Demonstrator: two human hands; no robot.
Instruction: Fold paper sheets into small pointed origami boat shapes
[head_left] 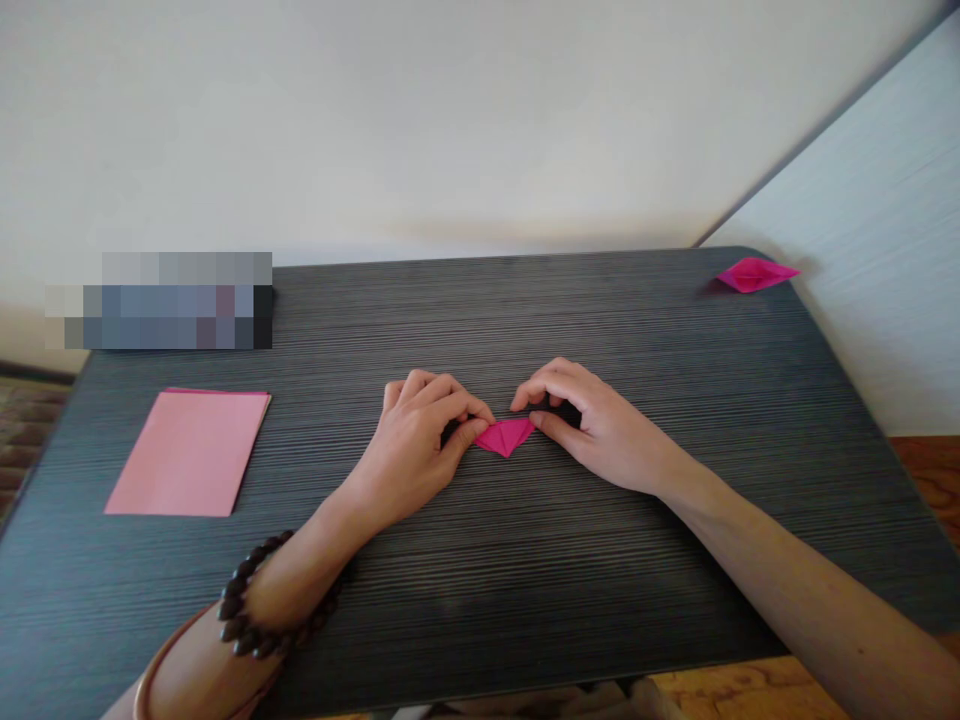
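A small piece of bright pink folded paper (507, 436) lies near the middle of the dark table, its point toward me and crease lines across its face. My left hand (416, 440) is closed, pinching the paper's left corner between thumb and index finger. At the right corner, the thumb of my right hand (592, 415) presses on the paper. That hand's index finger curls just above the top edge, and its other fingers are bent and partly hidden. A dark bead bracelet (244, 595) circles my left wrist.
A stack of square pink paper (187, 450) lies at the left of the table (450, 620). Behind it stands a pixelated object (180, 310). Near the far right corner sits a finished-looking pink folded paper piece (756, 275). Walls border the back and right.
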